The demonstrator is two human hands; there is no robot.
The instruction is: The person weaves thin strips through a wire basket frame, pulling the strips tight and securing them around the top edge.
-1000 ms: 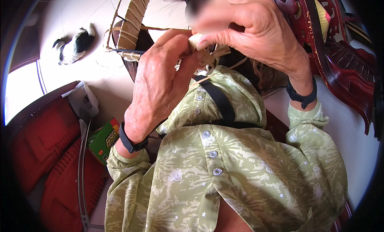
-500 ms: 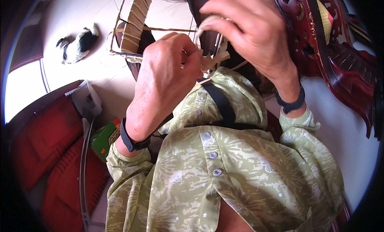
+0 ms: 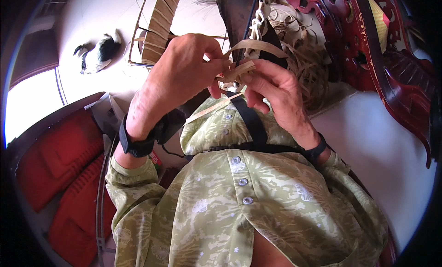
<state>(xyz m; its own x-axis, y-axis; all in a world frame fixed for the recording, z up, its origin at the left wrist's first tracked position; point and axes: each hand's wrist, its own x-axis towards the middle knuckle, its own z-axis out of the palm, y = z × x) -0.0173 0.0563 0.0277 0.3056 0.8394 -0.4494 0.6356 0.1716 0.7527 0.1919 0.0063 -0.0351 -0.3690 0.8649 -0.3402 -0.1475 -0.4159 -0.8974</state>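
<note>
My left hand point(image 3: 182, 69) is closed in a pinch on a flat, tan fibre strip point(image 3: 261, 44), which arches over between the two hands. From the right, my right hand point(image 3: 278, 89) pinches the same strip with thumb and bent fingers, close to the left fingertips. Both hands work at the near edge of a dark wire frame, where a pale knotted, braided band point(image 3: 257, 22) runs away from me. A side panel point(image 3: 159, 30) of the frame, wrapped in pale strips, stands beyond my left hand. The strip's ends are partly hidden by my fingers.
Loose tan strips point(image 3: 309, 71) lie heaped behind my right hand. A carved dark-red wooden chair point(image 3: 363, 50) stands at the far right. Red cushions point(image 3: 62, 170) are at the left. A black-and-white animal point(image 3: 100, 54) lies on the floor at the far left.
My right hand has come down and nearer, from raised above the frame to beside the left fingertips. The strip now bends over between them, and the heap of strips is uncovered.
</note>
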